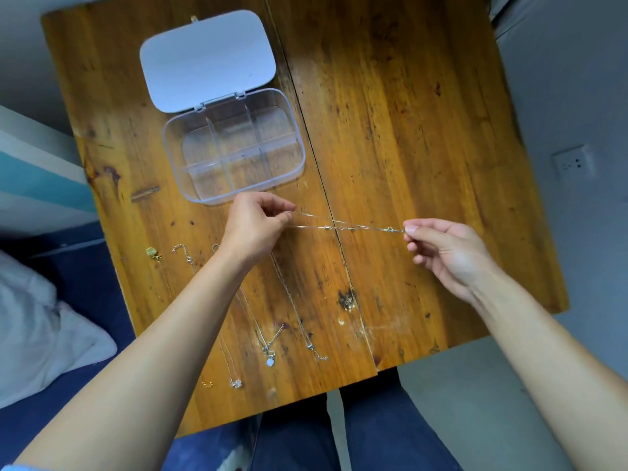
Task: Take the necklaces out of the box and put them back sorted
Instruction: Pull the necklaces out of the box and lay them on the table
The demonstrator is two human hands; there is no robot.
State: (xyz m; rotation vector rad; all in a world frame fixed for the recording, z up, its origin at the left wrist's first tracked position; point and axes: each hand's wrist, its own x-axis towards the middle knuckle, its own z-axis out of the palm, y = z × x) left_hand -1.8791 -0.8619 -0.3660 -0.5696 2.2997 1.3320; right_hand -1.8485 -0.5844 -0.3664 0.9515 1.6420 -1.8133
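Note:
A thin silver necklace (343, 227) with small charms is stretched taut between my two hands, just above the table. My left hand (255, 226) pinches its left end and my right hand (445, 253) pinches its right end. The clear compartment box (176, 154) stands open beyond my left hand, its white lid (207, 57) folded back, and its compartments look empty. Several other necklaces lie in a row on the table near me: one with a green pendant (152, 252), a gold chain (185, 256), one with a pale heart pendant (270, 362) and a silver chain (295, 311).
The wooden table (424, 130) has a dark seam running down its middle. A white pillow (40, 328) lies at the left on blue bedding. My legs in blue jeans (373, 433) sit under the near edge. A wall socket (572, 163) is at the right.

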